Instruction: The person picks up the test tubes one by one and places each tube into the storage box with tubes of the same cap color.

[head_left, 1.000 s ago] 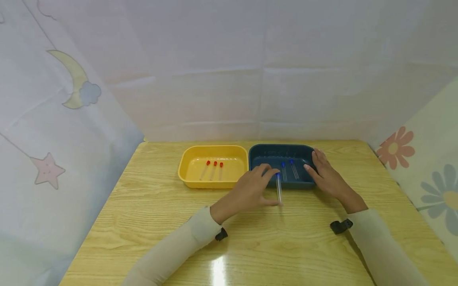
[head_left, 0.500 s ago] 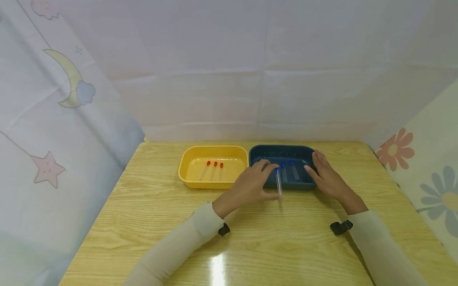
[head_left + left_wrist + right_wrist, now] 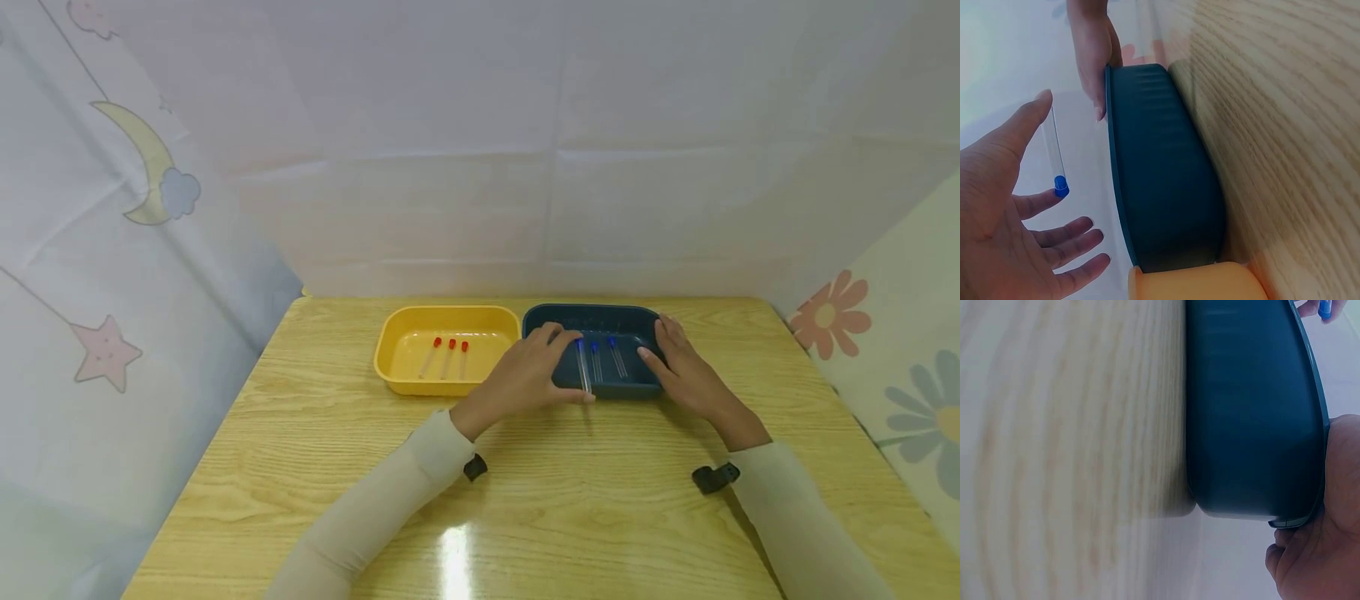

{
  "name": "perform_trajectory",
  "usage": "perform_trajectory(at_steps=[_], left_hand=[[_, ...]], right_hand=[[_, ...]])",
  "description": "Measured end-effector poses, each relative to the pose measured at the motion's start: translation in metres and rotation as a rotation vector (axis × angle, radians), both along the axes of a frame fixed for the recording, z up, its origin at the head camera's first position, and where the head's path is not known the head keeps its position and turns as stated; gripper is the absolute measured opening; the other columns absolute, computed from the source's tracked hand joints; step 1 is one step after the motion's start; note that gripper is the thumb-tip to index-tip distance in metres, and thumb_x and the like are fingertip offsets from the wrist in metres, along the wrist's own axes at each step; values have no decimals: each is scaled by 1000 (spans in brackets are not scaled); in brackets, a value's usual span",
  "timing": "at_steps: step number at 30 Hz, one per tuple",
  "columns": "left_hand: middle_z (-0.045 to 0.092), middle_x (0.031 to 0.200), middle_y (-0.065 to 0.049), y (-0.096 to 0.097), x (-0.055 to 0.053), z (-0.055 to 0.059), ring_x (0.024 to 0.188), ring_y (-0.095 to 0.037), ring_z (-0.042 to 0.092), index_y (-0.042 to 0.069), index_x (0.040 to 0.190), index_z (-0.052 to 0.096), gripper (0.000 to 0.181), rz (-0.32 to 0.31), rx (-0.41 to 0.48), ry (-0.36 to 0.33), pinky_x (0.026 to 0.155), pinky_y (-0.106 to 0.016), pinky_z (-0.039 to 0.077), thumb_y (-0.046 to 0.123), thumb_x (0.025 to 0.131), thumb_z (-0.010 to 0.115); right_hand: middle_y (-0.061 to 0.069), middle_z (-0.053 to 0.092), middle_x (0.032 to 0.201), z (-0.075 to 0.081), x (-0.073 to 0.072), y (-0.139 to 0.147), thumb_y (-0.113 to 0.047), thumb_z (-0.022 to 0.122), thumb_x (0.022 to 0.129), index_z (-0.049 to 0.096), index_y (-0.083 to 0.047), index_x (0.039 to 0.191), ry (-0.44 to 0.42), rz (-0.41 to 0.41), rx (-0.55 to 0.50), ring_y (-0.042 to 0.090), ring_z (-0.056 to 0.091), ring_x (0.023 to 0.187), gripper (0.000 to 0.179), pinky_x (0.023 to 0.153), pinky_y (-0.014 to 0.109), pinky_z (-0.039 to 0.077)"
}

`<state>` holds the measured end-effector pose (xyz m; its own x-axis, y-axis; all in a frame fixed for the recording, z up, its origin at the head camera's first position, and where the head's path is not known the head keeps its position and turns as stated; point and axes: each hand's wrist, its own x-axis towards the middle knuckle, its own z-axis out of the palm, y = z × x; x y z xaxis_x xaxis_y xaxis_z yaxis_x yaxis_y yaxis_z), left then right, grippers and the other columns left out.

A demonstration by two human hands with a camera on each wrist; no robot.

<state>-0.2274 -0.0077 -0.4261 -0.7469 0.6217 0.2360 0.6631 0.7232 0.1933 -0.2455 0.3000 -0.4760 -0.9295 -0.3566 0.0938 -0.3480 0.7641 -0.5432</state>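
My left hand [image 3: 525, 375] pinches a clear test tube with a blue cap [image 3: 583, 367] lengthwise, thumb at the bare end and index finger at the cap. In the left wrist view the other fingers of that hand spread apart from the test tube [image 3: 1055, 147]. It is held tilted over the near-left part of the dark blue tray [image 3: 633, 389]. Inside that tray lie two more blue-capped test tubes [image 3: 618, 358]. My right hand [image 3: 686, 371] grips the tray's right end, thumb over the rim and fingers along the outside.
A yellow tray [image 3: 438, 388] stands against the left side of the blue one. Three test tubes with red caps [image 3: 446, 362] lie in it. Both trays are near the back of the wooden table [image 3: 337, 467], with a pale cloth hanging [image 3: 450, 208] behind.
My left hand has moved away from me and slightly up in the view, bringing the test tube from in front of the blue tray to over it. The right hand stays in place.
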Motion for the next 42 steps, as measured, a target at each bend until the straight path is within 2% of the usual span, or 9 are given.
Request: perform_trajectory(at_steps=[6,19,28,36,42], left_hand=[[45,149,-10,0,-7,0,127,-23,52,19,154,41,94,15,-17,-13,99,-37,52,74,83,67],[48,144,-9,3,-19,-3,119,-20,55,18,154,42,94,22,-24,8,94,-34,54,71,83,69],[48,145,-10,3,-25,-2,119,-22,55,16,155,41,94,34,-19,-10,96,-35,52,68,82,72],[47,148,-10,5,-30,0,121,-23,55,17,155,41,94,49,-15,-55,99,-35,52,69,83,71],[47,147,-10,6,-36,-1,119,-23,55,17,155,41,93,65,-15,-66,96,-35,53,67,83,73]], right_hand=[[15,-18,167,2,0,-2,-43,34,112,-3,4,159,-3,3,0,44,-13,152,77,113,73,6],[15,-16,167,0,0,-1,-43,36,111,-3,4,160,4,0,-7,44,-12,152,78,113,74,7],[14,-17,167,-1,0,1,-43,35,111,-3,3,160,2,-2,-1,44,-12,152,77,114,73,6],[15,-16,168,0,0,1,-44,35,111,-3,3,160,0,-12,5,44,-11,152,78,114,73,7],[17,-16,167,1,0,0,-43,36,111,-3,3,160,-7,-8,-3,43,-13,152,77,114,73,7]])
